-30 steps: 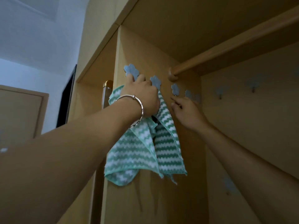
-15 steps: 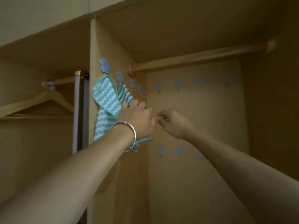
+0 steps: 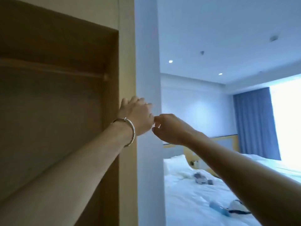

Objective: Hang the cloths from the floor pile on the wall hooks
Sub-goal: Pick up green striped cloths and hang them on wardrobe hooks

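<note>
Head view, looking up and out past the wardrobe's right edge toward a bedroom.

Left hand point(image 3: 136, 118): raised in front of the wardrobe's side panel point(image 3: 127, 62) and the white wall corner point(image 3: 147, 62) beside it. Back of the hand faces the camera, fingers curled loosely forward, nothing seen in it. A silver bangle point(image 3: 128, 132) sits on the wrist.

Right hand point(image 3: 169, 128): raised just beside the left, knuckles nearly touching the left hand's edge. Fingers bent inward, thumb and forefinger close together; cannot tell whether they pinch anything, nothing shows between them.

Both forearms run up from the lower corners and meet near frame centre.

Wardrobe interior point(image 3: 57, 103): dim, brown, a wooden hanging rail point(image 3: 53, 70) crossing near the top with its end fitting at the right panel. This part of the wardrobe shows bare wood.

Cloths: none in view, neither in the hands nor on the wood seen here. Wall hooks and the floor pile are out of frame as well, so their position cannot be told.

Background right: a bed point(image 3: 187, 201) with white bedding, a few small items lying on it, blurred; one is pale blue point(image 3: 219, 207), another grey point(image 3: 202, 179). Blue curtain point(image 3: 255, 123) beside a bright window point(image 3: 286, 119). White ceiling with two recessed lights point(image 3: 170, 61)
</note>
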{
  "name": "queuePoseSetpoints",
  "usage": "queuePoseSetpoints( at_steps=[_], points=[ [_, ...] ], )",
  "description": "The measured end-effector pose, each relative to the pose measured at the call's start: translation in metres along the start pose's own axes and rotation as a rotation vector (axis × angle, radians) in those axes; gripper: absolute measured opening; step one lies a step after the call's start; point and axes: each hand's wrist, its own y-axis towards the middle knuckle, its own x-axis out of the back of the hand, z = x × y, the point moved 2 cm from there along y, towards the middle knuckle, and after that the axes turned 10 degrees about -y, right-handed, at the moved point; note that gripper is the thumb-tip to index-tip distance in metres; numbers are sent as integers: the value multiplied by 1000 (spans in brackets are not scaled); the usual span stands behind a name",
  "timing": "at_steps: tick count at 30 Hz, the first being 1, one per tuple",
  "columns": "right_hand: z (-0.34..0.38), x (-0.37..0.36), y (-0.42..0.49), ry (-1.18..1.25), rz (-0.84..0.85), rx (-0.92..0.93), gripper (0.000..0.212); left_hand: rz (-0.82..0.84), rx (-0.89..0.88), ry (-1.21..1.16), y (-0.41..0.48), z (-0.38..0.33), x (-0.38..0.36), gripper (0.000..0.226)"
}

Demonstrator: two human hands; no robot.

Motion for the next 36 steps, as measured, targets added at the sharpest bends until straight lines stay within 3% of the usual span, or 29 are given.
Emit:
queuePoseSetpoints(
  at_steps=[9,17,23,28,36],
  points=[
    [-331,176,-294,-324,78,-545,29,23,-395,-442,45,-445,-34,41],
    [-478,269,-546,-486,202,-961,29,138,-732,-822,3,-777,-32,39],
    [-517,272,-721,-467,494,-1354,41,363,-974,-1058,-76,-942,-70,38],
    [-557,266,-822,-457,612,-1590,42,596,-1085,-1167,-127,-1050,-135,37],
    [-630,205,-958,-252,818,-1884,38,975,-1191,-1126,-190,-1203,-242,33]
  ],
)
